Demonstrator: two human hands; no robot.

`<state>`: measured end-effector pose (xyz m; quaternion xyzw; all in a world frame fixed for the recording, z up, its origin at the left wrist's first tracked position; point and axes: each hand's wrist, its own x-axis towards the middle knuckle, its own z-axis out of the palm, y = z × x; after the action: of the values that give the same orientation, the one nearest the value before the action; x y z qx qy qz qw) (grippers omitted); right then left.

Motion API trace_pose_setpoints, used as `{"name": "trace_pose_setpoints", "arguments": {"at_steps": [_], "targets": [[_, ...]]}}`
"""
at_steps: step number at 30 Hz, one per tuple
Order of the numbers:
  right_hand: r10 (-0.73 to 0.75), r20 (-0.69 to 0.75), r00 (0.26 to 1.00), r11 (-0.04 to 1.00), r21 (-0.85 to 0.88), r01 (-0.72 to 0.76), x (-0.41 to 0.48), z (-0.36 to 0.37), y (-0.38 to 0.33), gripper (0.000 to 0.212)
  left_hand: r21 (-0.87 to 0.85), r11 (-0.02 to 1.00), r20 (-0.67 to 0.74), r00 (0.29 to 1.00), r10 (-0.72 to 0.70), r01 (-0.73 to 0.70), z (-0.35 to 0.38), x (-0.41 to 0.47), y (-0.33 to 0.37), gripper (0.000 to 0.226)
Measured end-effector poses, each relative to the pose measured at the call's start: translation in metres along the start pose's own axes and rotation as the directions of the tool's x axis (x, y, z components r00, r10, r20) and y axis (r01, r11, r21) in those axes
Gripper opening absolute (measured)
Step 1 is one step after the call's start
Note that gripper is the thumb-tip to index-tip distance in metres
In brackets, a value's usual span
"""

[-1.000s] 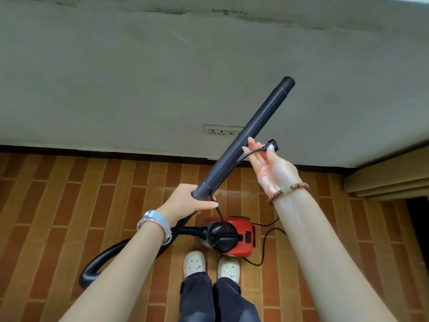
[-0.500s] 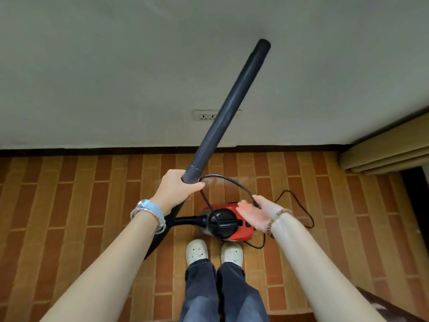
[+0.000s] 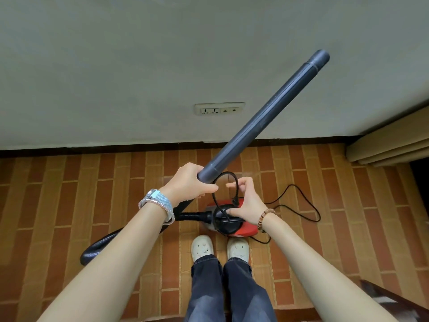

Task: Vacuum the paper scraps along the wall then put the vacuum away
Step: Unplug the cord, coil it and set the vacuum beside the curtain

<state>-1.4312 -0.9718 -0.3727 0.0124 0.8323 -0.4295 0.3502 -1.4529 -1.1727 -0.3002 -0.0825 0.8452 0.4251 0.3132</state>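
Fingers of the left hand point(image 3: 189, 183) are wrapped tight around the lower end of the grey tube point(image 3: 267, 119), which slants up toward 1 o'clock across the wall. The right hand point(image 3: 249, 201) has its fingers curled on a loop of black cord point(image 3: 225, 172) – the rest trails over the brick-pattern floor point(image 3: 69, 205) toward 3 o'clock. The red vacuum point(image 3: 246, 230) sits on the floor just ahead of the white shoes point(image 3: 202, 246) (its hose point(image 3: 99, 245) curves off toward 8 o'clock).
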Motion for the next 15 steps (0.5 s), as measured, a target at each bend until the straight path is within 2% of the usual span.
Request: {"name": "trace_pose_setpoints", "arguments": {"at_steps": [3, 5, 7, 9, 12, 15], "targets": [[-0.017, 0.142, 0.990, 0.999, -0.048, 0.024, 0.007, 0.011, 0.006, 0.077, -0.022, 1.000, -0.015, 1.000, 0.009, -0.009, 0.000, 0.002, 0.003, 0.026], [-0.013, 0.163, 0.987, 0.996, -0.081, 0.027, 0.008, 0.021, 0.011, 0.056, -0.032, 0.999, -0.037, 0.999, 0.012, -0.013, -0.001, 0.005, 0.005, 0.025], [-0.021, 0.093, 0.995, 0.997, -0.071, 0.028, 0.006, 0.029, 0.014, 0.026, -0.031, 1.000, -0.057, 0.998, 0.004, -0.006, -0.001, 0.007, 0.005, 0.024], [-0.015, 0.054, 0.998, 0.998, -0.052, 0.018, 0.006, 0.032, 0.013, 0.011, -0.029, 1.000, -0.072, 0.997, -0.002, 0.000, -0.001, 0.009, 0.004, 0.023], [0.022, 0.028, 0.999, 0.999, -0.048, -0.020, 0.008, 0.030, 0.014, 0.006, -0.057, 0.998, -0.074, 0.997, 0.013, -0.017, -0.001, 0.010, 0.001, 0.023], [0.117, -0.176, 0.977, 0.992, 0.068, -0.106, 0.004, 0.020, 0.022, 0.011, 0.005, 0.998, -0.079, 0.995, 0.067, -0.066, 0.001, 0.013, -0.006, 0.025]]}}
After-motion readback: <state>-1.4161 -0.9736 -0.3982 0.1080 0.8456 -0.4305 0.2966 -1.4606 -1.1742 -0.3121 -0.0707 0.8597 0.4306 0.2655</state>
